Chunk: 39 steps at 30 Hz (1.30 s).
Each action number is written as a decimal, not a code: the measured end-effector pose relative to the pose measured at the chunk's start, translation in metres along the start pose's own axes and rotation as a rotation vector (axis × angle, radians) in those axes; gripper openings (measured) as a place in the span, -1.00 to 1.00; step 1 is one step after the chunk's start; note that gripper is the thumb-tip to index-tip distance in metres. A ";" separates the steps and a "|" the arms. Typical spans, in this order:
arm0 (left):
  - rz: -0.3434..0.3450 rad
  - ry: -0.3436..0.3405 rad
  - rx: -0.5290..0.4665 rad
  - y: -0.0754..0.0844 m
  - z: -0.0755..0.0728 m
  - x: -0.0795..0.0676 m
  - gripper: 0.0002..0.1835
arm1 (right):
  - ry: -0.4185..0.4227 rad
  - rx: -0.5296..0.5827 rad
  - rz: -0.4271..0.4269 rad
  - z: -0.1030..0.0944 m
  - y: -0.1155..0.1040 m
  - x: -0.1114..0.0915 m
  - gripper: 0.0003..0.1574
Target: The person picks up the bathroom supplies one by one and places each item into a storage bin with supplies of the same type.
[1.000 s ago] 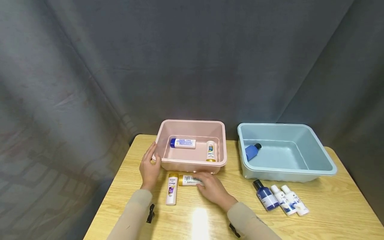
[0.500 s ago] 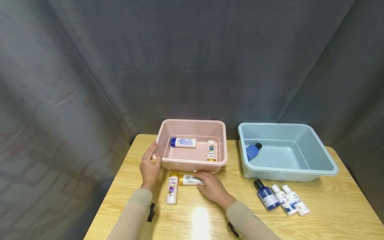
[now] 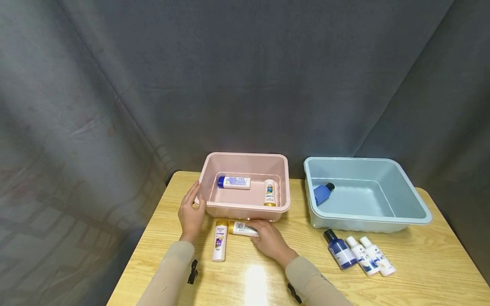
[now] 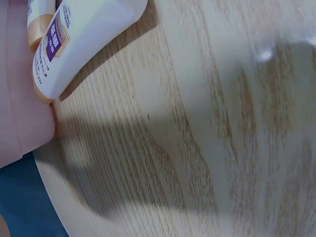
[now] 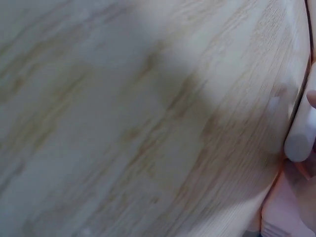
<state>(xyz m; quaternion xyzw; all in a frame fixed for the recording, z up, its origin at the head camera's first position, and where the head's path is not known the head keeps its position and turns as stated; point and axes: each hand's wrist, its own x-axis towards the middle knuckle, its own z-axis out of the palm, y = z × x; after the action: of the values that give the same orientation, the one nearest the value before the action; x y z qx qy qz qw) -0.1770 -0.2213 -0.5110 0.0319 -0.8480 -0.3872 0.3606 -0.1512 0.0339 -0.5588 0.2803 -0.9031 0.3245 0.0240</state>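
My left hand [image 3: 192, 216] rests against the left front corner of a pink bin [image 3: 245, 209], its fingers along the outer side and the thumb near the front rim. With the fingers of my right hand [image 3: 271, 242] I grip a white bottle with a gold cap [image 3: 243, 229], lying sideways in front of the bin. The right wrist view shows the end of this white bottle [image 5: 298, 140] with fingertips on it. Beside the gold cap lies a second white bottle with a purple label [image 3: 219, 243]. The left wrist view shows that purple-labelled bottle [image 4: 81, 42] close up.
Inside the pink bin lie a blue-capped white bottle [image 3: 235, 182] and a small gold-capped bottle [image 3: 269, 193]. A light blue bin [image 3: 369, 223] at right holds a blue bottle [image 3: 322, 194]. In front are a dark blue bottle [image 3: 340, 250] and two white bottles [image 3: 363, 256].
The gold-capped bottle's near end has tilted slightly under my right hand, which has shifted a little to the left. My left hand has stayed at the bin's corner.
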 end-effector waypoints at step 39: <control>-0.008 0.012 -0.005 -0.003 0.003 -0.002 -0.56 | 0.004 -0.017 0.045 0.002 -0.008 0.000 -0.45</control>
<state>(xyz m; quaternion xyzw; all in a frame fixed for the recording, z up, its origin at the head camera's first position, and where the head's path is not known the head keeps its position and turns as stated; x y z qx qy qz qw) -0.1781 -0.2213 -0.5153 0.0366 -0.8448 -0.3904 0.3642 -0.1469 0.0275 -0.5552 0.2589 -0.9119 0.3177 0.0211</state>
